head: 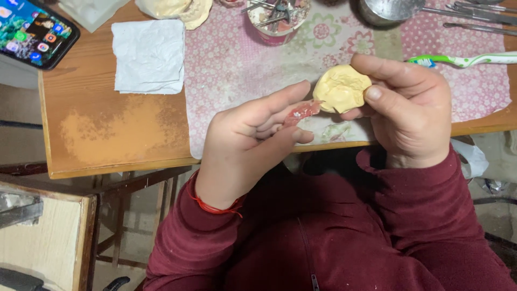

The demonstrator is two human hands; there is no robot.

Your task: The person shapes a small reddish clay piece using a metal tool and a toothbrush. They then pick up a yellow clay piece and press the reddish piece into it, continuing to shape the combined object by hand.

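My right hand (409,108) grips a pale yellow plaster cast (341,88) between thumb and fingers, holding it above the near edge of the worktop (113,134). My left hand (253,134) pinches a small pink wax piece (302,111), its tip touching the cast's left side. Both hands meet over the pink floral cloth (237,59). Behind the cast lies a green and white toothbrush (466,60). Farther left sit a folded white tissue (149,55) and a phone (33,29).

Wooden table (113,134), patterned cloth (231,70), tissue (149,56)
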